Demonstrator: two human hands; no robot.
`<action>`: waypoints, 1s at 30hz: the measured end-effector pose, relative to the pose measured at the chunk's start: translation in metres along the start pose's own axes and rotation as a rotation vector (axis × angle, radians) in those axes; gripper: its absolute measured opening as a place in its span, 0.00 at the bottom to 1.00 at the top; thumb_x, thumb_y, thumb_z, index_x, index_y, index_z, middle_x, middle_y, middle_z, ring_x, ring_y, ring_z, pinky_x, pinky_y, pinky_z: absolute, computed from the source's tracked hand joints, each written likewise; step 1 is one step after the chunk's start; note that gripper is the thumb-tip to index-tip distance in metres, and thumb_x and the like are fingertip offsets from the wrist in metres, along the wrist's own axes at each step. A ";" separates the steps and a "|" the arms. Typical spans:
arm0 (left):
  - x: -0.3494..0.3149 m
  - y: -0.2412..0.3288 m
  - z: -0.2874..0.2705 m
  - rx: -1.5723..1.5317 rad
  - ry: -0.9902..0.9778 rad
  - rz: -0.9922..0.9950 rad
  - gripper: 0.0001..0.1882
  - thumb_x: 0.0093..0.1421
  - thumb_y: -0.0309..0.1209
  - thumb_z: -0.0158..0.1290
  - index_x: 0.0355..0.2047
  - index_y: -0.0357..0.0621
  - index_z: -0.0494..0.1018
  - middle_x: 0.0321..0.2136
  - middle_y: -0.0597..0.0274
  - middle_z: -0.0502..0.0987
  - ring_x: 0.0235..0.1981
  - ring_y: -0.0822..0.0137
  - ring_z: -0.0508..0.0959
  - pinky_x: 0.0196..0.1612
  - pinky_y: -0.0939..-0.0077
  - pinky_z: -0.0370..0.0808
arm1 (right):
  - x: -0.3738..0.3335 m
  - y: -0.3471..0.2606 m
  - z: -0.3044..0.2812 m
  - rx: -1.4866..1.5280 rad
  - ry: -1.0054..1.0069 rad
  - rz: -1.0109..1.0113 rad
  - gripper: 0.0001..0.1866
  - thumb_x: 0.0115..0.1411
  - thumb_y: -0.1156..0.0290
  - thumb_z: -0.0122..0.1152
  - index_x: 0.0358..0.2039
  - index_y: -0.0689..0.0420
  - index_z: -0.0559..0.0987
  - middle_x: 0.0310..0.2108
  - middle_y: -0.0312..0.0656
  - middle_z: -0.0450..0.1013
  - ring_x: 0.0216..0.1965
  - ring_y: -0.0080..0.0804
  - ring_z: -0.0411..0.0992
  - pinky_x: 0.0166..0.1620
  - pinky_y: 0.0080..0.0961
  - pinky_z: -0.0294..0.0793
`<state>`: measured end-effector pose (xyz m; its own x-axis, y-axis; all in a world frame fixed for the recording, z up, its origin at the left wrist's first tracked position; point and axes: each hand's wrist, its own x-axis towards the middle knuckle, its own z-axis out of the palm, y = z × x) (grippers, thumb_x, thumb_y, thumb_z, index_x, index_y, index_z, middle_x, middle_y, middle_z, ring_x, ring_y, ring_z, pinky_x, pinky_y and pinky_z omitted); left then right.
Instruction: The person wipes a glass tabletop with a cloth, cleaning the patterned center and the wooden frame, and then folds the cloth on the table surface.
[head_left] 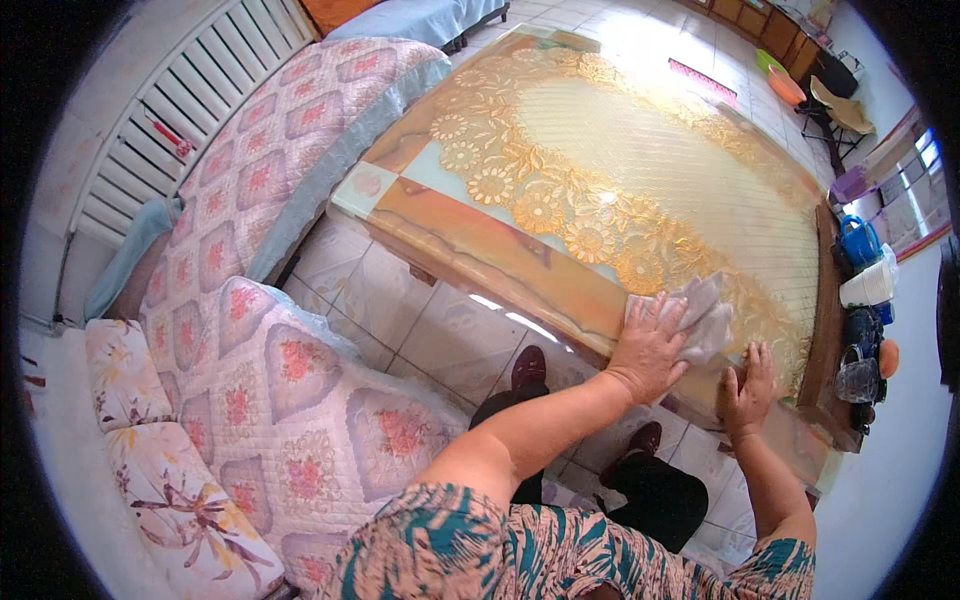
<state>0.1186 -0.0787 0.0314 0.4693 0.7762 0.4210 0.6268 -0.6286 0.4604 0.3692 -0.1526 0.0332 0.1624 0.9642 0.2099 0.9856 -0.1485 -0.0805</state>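
My left hand (650, 350) lies on a pale, crumpled cloth (710, 318), right of the middle of the frame; its fingers are out long and a little apart, flat on top of the cloth, which bunches up past their tips. My right hand (752, 392) is just beside it, further to the right; it rests on the edge of the tabletop (465, 218) with its fingers stretched out — it has hold of nothing. The tabletop is big and shiny, with gold flowers on it; it fills the top middle of the frame, and the cloth is on its near edge.

On the left is a seat with a pink flowery quilt (300, 395); two flowery cushions (190, 510) are at the lower left, and a white radiator (190, 95) is at the upper left. A blue jug (859, 241) and white cups (868, 286) are at the right; my dark red shoes (529, 366) are down on the tiled floor (435, 330).
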 end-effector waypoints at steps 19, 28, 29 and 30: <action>-0.065 -0.491 -0.213 0.809 -0.047 -0.774 0.34 0.63 0.58 0.39 0.63 0.52 0.62 0.61 0.37 0.61 0.59 0.37 0.63 0.61 0.48 0.60 | 0.003 -0.017 -0.017 0.033 -0.005 0.046 0.35 0.57 0.53 0.55 0.62 0.54 0.64 0.65 0.51 0.56 0.67 0.49 0.52 0.64 0.43 0.49; -0.104 -0.616 -0.314 0.984 -0.237 -0.904 0.25 0.70 0.46 0.30 0.64 0.58 0.59 0.59 0.50 0.66 0.52 0.44 0.72 0.54 0.54 0.69 | 0.013 -0.014 -0.014 0.070 -0.015 0.002 0.35 0.56 0.52 0.55 0.62 0.56 0.63 0.65 0.54 0.55 0.66 0.51 0.52 0.64 0.43 0.50; -0.106 -0.614 -0.315 0.864 -0.132 -0.937 0.25 0.70 0.46 0.30 0.63 0.54 0.61 0.58 0.48 0.67 0.51 0.44 0.73 0.54 0.55 0.69 | 0.015 -0.015 -0.014 0.059 -0.021 -0.004 0.36 0.56 0.52 0.55 0.62 0.56 0.63 0.65 0.54 0.54 0.66 0.51 0.52 0.64 0.44 0.50; -0.105 -0.608 -0.306 0.732 -0.037 -0.968 0.26 0.70 0.47 0.29 0.61 0.50 0.63 0.56 0.45 0.69 0.50 0.44 0.73 0.54 0.57 0.69 | 0.015 -0.016 -0.016 0.054 -0.016 -0.012 0.36 0.56 0.52 0.55 0.62 0.56 0.63 0.64 0.54 0.54 0.66 0.52 0.52 0.64 0.44 0.49</action>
<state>-0.5020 0.2073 -0.0536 -0.3778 0.9181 0.1197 0.9254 0.3786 0.0165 0.3565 -0.1395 0.0534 0.1494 0.9693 0.1953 0.9835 -0.1253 -0.1306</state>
